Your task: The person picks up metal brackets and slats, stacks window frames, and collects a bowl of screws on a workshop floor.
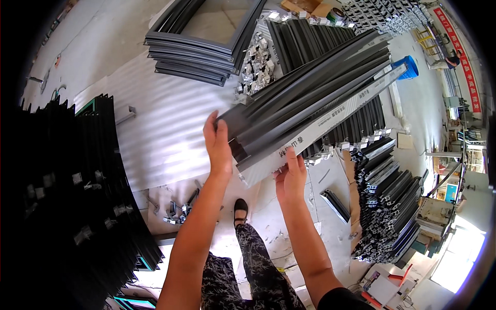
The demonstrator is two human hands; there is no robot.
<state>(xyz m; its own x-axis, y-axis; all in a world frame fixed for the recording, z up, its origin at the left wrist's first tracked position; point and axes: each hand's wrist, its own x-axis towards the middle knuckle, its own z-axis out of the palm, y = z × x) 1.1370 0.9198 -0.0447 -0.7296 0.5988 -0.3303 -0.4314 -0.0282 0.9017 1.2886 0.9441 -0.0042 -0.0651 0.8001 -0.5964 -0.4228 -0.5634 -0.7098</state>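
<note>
So on the far left a tall stack of dark frames point(95, 150) walls things off, and its right edge curves down past a wide white sheet point(150, 129). That sheet is the roomiest bit for moving, running across to the left forearm. Top middle, a pile of grey frames point(188, 57) boxes it in, with small pale parts point(261, 64) right beside it. The bundle of dark strips point(310, 88) slants from between the hands up to the right, its far end near a blue bucket point(409, 67). More stacked profiles point(390, 212) crowd the right.

Left hand point(219, 147) is at the bundle's near left corner, thumb and fingers a bit apart; can't tell if it's really gripping or just steadying. Right hand point(292, 178) is clamped on the near lower edge, thumb up on the pale face.

Right fingertips are partly tucked behind that edge. Near end's kinda blurry, the left stack is mostly lost in black, and I can't tell if the far end rests on anything.
</note>
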